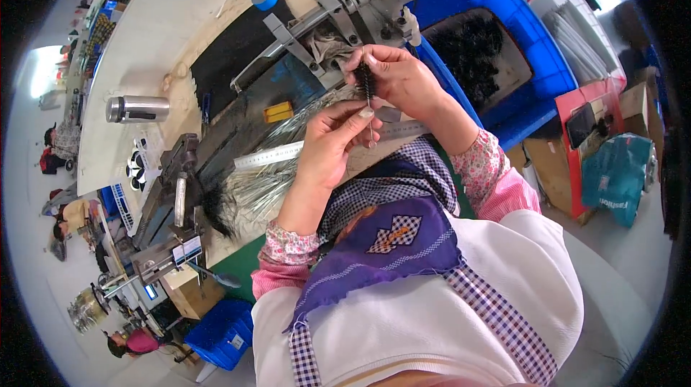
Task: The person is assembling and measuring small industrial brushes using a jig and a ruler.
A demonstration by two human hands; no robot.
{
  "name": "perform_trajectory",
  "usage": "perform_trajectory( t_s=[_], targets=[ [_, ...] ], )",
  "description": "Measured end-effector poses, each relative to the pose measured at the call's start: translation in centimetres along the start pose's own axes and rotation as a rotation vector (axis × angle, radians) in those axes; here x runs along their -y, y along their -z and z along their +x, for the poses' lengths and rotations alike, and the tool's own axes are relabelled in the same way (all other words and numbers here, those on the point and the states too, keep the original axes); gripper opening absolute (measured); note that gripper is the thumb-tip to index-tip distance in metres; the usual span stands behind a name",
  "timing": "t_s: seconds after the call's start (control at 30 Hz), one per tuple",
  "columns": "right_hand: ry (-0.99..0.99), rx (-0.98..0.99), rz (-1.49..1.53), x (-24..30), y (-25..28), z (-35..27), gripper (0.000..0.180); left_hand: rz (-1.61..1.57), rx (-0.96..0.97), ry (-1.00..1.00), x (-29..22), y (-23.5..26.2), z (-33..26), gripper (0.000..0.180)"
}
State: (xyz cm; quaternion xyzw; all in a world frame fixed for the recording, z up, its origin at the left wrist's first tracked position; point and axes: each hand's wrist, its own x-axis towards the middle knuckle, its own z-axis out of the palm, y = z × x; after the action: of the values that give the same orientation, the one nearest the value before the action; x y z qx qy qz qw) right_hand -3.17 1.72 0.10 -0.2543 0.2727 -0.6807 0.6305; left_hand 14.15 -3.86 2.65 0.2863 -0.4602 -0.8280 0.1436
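A small twisted-wire brush (pixel 366 84) with black bristles stands upright between my hands, in front of a metal machine (pixel 353 2). My left hand (pixel 332 135) is closed, pinching the bare wire stem below the bristles between thumb and fingers. Around the bristled upper end, the fingers of my right hand (pixel 403 83) are closed. A wire loop shows under my left fingers. Beneath and left of my left hand lies a spread of thin metal wires (pixel 263 189), crossed by a steel ruler (pixel 270 156).
Right of the machine, a blue bin (pixel 515 23) holds a tray of black bristle pieces (pixel 471 56). A yellow box (pixel 278 112), a blue cap (pixel 264 0) and a metal flask (pixel 137 109) are on the bench. A clamp-like tool (pixel 180 185) stands at left. Other people sit far left.
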Motion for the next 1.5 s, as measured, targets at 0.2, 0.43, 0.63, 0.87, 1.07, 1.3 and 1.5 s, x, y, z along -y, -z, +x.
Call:
perform_trajectory(
  t_s=[0.2, 0.43, 0.63, 0.87, 1.07, 1.3, 1.5],
  targets=[
    [0.044, -0.029, -0.050, 0.1, 0.4, -0.5, 0.028, 0.084, 0.003, -0.023, 0.3, -0.7, 0.4, 0.017],
    [0.056, -0.028, -0.080, 1.2, 0.1, -1.6, 0.033, 0.077, -0.077, -0.079, 0.4, -1.6, 0.7, 0.016],
    [0.225, -0.098, -0.392, 2.0, -0.3, -1.9, 0.035, 0.248, -0.096, -0.212, 0.3, -1.2, 0.2, 0.017],
    [0.112, -0.107, -0.481, 1.8, -0.9, -2.9, 0.036, 0.257, -0.100, -0.248, 1.0, -1.7, 0.2, 0.017],
    [0.598, -0.174, -0.879, 2.5, 1.7, -5.4, 0.026, 0.465, -0.015, -0.236, 3.1, -2.1, 0.9, 0.021],
    [0.521, -0.938, -1.053, 10.3, 14.3, -12.2, 0.022, 1.004, 0.164, -0.552, 6.1, -3.4, 2.2, 0.022],
    [0.266, -1.221, -1.399, 7.8, 32.7, -14.1, 0.030, 1.098, 0.170, -0.573, 7.8, -2.8, 1.6, 0.025]
  ],
)
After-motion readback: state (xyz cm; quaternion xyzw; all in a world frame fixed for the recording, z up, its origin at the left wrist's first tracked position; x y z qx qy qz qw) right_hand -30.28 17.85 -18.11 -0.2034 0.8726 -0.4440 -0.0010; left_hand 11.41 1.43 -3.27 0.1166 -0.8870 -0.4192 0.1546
